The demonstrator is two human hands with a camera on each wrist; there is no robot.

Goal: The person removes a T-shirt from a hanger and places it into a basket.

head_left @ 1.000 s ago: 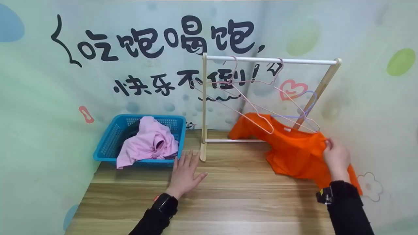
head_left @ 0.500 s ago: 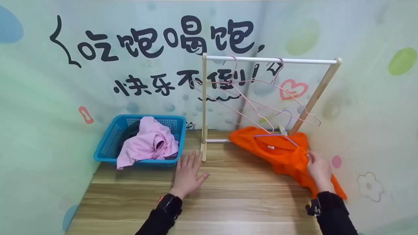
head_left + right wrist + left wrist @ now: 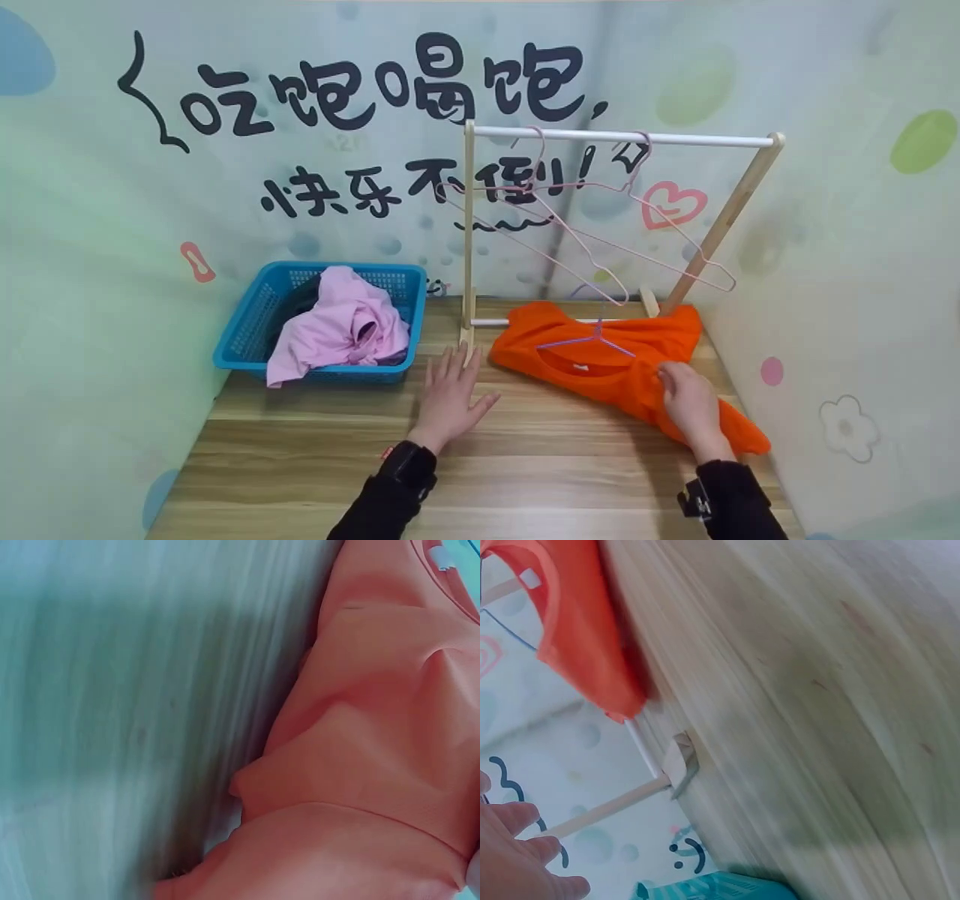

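An orange T-shirt [image 3: 630, 375] with a white neck label spreads low over the table, just in front of the rack's right half. Inside its neckline sits a purple hanger [image 3: 598, 337], hook upward. My right hand [image 3: 691, 405] pinches the shirt near its right shoulder; in the right wrist view the orange cloth [image 3: 375, 727] fills much of the frame. My left hand [image 3: 450, 401] is held with fingers spread, left of the shirt and near the foot of the rack's left post. In the left wrist view its fingers [image 3: 525, 847] show with nothing in them.
A wooden clothes rack [image 3: 622, 137] with a white rail stands at the back, two pink hangers [image 3: 577, 232] on it. On the left is a blue basket [image 3: 232, 330] holding a pink garment [image 3: 345, 322] and dark cloth. Walls border the wooden table [image 3: 525, 480].
The right hand has drawn the orange T-shirt and purple hanger left and down, away from the rack's right post. My left hand has shifted slightly right, away from the basket.
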